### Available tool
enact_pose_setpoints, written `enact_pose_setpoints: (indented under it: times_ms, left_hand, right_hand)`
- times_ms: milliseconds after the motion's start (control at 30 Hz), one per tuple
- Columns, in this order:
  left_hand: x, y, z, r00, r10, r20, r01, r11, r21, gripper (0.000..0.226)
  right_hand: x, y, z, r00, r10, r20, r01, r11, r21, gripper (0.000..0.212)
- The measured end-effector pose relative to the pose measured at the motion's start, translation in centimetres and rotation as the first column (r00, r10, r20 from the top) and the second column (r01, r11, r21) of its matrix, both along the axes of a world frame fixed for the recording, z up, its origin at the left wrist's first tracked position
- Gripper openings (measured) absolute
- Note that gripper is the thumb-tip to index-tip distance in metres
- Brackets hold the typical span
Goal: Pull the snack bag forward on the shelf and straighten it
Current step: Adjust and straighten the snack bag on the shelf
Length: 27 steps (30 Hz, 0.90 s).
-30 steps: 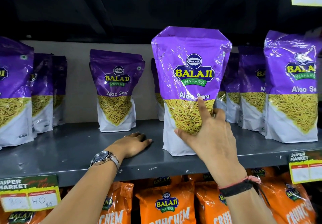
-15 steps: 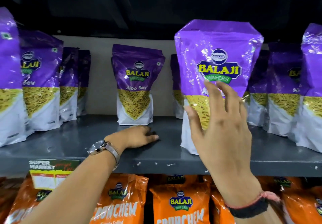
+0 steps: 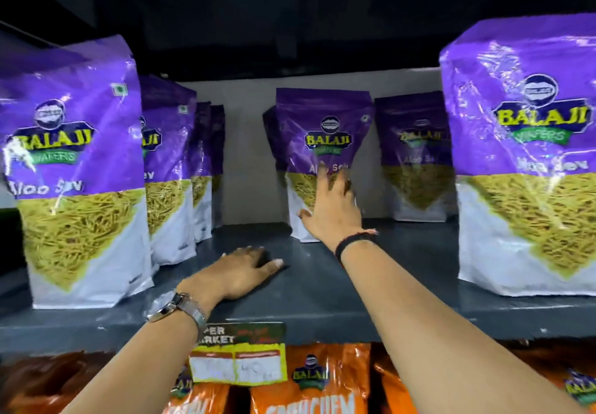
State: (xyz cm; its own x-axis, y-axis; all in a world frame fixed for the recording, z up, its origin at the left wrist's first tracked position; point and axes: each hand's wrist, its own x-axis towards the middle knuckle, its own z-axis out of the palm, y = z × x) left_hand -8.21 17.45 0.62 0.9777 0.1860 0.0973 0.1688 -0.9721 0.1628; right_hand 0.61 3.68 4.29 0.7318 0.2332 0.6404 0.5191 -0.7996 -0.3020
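Observation:
A purple and white Balaji Aloo Sev snack bag [image 3: 325, 117] stands upright deep on the grey shelf [image 3: 322, 291], close to the back wall. My right hand [image 3: 332, 207] reaches in and lies against the lower front of that bag. Its fingers are spread and the thumb is near the bag's lower left edge, without a closed grip. My left hand [image 3: 242, 271], with a watch on the wrist, rests flat on the shelf in front of the bag and holds nothing.
Matching bags stand at the shelf's front on the right [image 3: 529, 162] and on the left [image 3: 77, 168], with more behind them and one [image 3: 416, 155] at the back right. A price tag [image 3: 238, 352] hangs on the shelf edge above orange bags [image 3: 309, 381].
My right hand has let go of the front bag, now at the right, and reached back to the rear bag. The view has shifted left and closer. My left hand stays flat.

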Motion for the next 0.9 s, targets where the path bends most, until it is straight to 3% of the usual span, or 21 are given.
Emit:
enact_pose_setpoints:
  times_ms: [200,367,667,900]
  left_hand:
    - [0.6,0.0,-0.4,0.999,-0.026,0.043,0.025,1.0,0.019,0.065]
    - [0.7,0.1,-0.4,0.998,-0.033,0.047,0.033,0.999,0.013,0.064]
    - [0.5,0.2,-0.5,0.999,-0.011,0.031,0.011,1.0,-0.001,0.067]
    - [0.2,0.0,-0.3,1.0,0.006,0.012,-0.006,1.0,-0.009,0.068]
  right_hand:
    - [3.2,1.1,-0.2,0.992,-0.094,-0.08,0.099,0.993,0.064,0.099]
    - [4.1,1.5,0.0,0.983,-0.049,-0.179,0.074,0.988,0.133,0.105]
    - [3.4,1.4,-0.2,0.993,-0.021,-0.12,0.047,0.975,0.219,0.097]
    - [1.9,0.7,-0.1,0.993,-0.058,-0.105,0.075,0.983,0.167,0.096]
